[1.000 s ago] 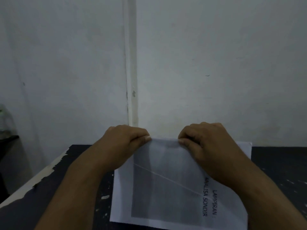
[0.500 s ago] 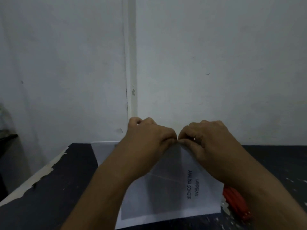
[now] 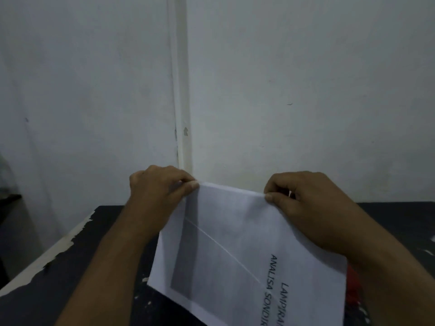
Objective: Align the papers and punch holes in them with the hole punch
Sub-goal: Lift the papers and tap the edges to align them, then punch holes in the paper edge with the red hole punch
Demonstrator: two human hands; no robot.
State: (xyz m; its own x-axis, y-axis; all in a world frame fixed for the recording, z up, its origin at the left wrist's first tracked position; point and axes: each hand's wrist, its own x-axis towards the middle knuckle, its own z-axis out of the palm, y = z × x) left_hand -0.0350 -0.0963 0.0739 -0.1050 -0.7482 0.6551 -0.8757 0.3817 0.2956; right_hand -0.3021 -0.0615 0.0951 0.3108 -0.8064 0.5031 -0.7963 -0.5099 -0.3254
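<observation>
A stack of white papers with a grey printed block and black lettering is lifted off the black table, tilted with its top edge towards the wall. My left hand pinches the top edge at its left end. My right hand pinches the same edge at its right end. A red object, perhaps the hole punch, shows as a sliver on the table behind the papers' right edge, under my right forearm; most of it is hidden.
A white wall with a vertical strip rises directly behind the table. The table's left edge is pale with chipped black paint. A dark shelf sits at the far left.
My hands have slid apart along the papers' top edge, from touching each other near the middle to its two ends. The stack has shifted and now tilts to the right.
</observation>
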